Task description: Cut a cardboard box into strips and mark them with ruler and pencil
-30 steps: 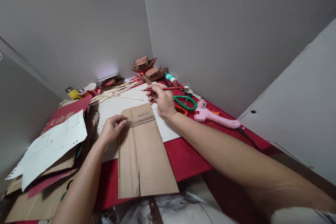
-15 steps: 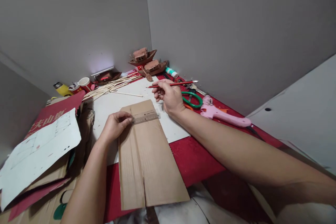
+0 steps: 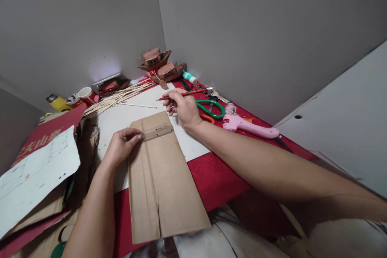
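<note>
A long piece of brown cardboard (image 3: 163,181) lies on the red table, its far end over a white sheet (image 3: 121,117). A clear ruler (image 3: 159,132) lies across the cardboard's far end. My left hand (image 3: 121,145) pinches the ruler's left end and presses it onto the cardboard. My right hand (image 3: 181,109) hovers just beyond the cardboard's far right corner, fingers closed around a red pencil (image 3: 187,94) that points left.
Green-handled scissors (image 3: 213,109) and a pink glue gun (image 3: 248,125) lie right of my right hand. Several thin wooden sticks (image 3: 121,96), small model boats (image 3: 159,66), a glue bottle (image 3: 189,77) and cups (image 3: 84,94) sit at the back. Cardboard and paper scraps (image 3: 36,169) pile up at left.
Both hands keep their grips on ruler and pencil. The view has drifted, so everything sits slightly further left and lower than half a second ago.
</note>
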{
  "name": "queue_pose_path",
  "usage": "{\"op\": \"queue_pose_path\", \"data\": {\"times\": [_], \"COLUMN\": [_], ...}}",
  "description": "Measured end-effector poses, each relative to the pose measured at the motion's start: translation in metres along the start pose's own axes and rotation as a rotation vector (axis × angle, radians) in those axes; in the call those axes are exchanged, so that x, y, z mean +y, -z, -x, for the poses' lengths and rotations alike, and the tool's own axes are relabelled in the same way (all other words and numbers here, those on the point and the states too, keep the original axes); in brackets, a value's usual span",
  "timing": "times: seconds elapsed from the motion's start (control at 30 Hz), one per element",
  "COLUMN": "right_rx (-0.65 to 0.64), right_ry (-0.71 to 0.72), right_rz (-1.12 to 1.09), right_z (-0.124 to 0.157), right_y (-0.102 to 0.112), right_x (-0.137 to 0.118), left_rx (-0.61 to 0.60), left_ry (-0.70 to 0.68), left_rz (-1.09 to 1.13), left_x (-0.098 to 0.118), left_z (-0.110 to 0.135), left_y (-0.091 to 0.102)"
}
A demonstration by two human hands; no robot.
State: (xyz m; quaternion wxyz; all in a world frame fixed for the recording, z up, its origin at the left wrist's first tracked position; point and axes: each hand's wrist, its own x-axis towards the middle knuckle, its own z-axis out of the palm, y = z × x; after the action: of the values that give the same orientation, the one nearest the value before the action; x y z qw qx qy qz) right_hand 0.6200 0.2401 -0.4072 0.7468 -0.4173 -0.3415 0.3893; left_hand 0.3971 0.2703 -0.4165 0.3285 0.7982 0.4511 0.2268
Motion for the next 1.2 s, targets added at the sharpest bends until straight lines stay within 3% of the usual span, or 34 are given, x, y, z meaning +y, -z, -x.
{"op": "queue_pose_path", "data": {"times": [0.47, 0.6, 0.73, 0.87, 1.2], "right_rx": [-0.07, -0.273, -0.494, -0.451, -0.443], "right_ry": [0.03, 0.021, -0.216, -0.366, -0.356], "right_rz": [0.001, 0.071, 0.242, 0.369, 0.429], "right_z": [0.008, 0.03, 0.055, 0.062, 0.063], "right_y": [-0.002, -0.011, -0.021, -0.026, -0.021], "right_x": [-0.002, -0.009, -0.007, 0.008, 0.031], "left_rx": [0.018, 0.012, -0.015, -0.029, -0.037], "left_ry": [-0.108, -0.104, -0.126, -0.154, -0.156], "left_rz": [-0.077, -0.06, -0.052, -0.087, -0.098], "left_x": [-0.006, -0.008, -0.01, -0.012, -0.019], "left_z": [-0.003, -0.002, -0.001, -0.001, -0.001], "left_y": [-0.002, -0.003, -0.004, -0.005, -0.008]}}
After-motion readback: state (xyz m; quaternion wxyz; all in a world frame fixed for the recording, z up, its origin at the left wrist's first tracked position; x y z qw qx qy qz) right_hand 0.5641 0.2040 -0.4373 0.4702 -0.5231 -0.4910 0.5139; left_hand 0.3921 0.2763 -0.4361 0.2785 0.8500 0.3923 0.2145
